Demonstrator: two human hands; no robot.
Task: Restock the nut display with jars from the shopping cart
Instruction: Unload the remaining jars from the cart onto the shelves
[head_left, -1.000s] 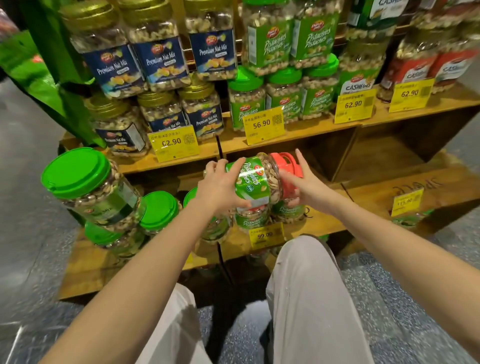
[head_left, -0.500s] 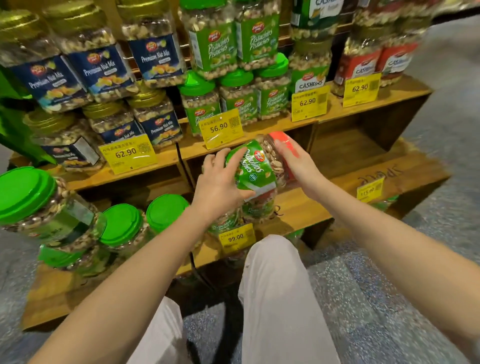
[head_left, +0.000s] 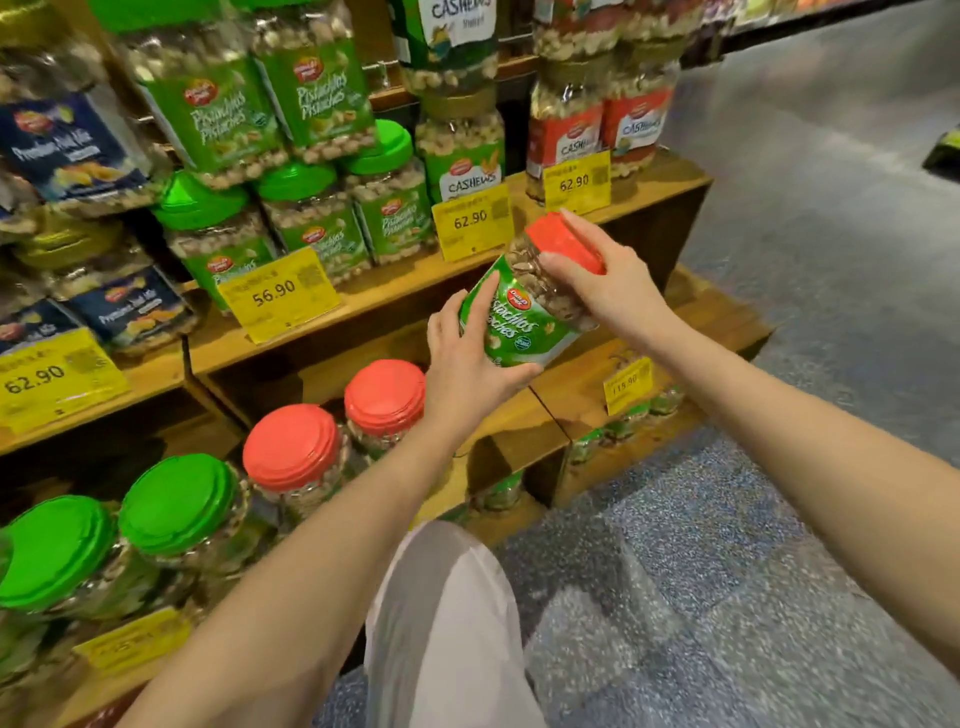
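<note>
Half a second ago the pistachio jar (head_left: 524, 312) hung low in front of the bottom shelf, lying close to flat with its lid out to the right. It now sits higher and further right, held in the air before the edge of the middle shelf (head_left: 395, 296), just below the yellow 62.90 price tag (head_left: 471, 221) under the green-label cashew jars (head_left: 462, 150). The view has also swung right, so more of the speckled floor (head_left: 779, 364) shows.

The jar's long axis runs on a diagonal, base down to the left and red lid (head_left: 563, 241) up to the right and away from the person, about midway between lying and standing. Its green label faces the camera, the lettering running up along the axis.

The left hand (head_left: 467, 364) cups the base, thumb up the label and fingers curled under the bottom. The right hand (head_left: 608, 291) grips the neck from the right, fingers wrapped over the shoulder and the lid's edge.

Below the jar, two red-lidded jars (head_left: 384, 397) and two green-lidded jars (head_left: 176, 501) lean on the bottom shelf (head_left: 519, 415). A light trouser leg (head_left: 447, 623) fills the foreground.
</note>
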